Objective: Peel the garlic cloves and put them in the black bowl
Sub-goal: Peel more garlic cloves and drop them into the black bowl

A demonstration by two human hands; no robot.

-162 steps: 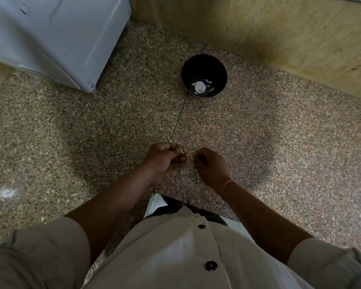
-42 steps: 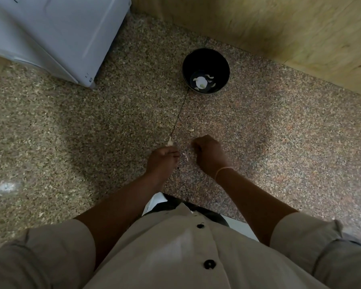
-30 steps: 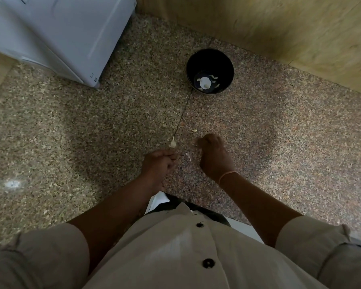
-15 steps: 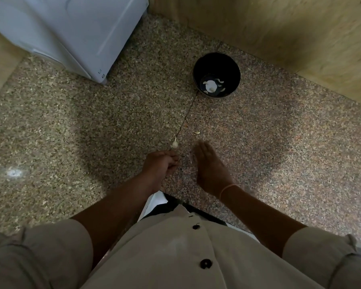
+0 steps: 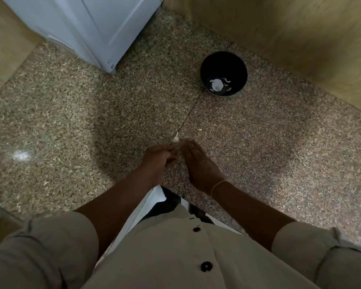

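Left hand (image 5: 158,157) curled, can't tell if it holds anything; right hand (image 5: 198,163) flat, fingers straight, blurred, just short of a clove (image 5: 176,139) on the tabletop (image 5: 279,153). Bowl (image 5: 223,59) well beyond, pale pieces inside. Probably best: pinch the clove's tip and strip the skin fully before dropping it in. No legible writing; appliance (image 5: 88,24) mark too small.

Polished speckled granite floor (image 5: 258,163), glossy black bowl (image 5: 236,65), smooth white appliance panel (image 5: 96,24), matt wood-grain wall (image 5: 300,28), beige cloth shirt (image 5: 165,257).
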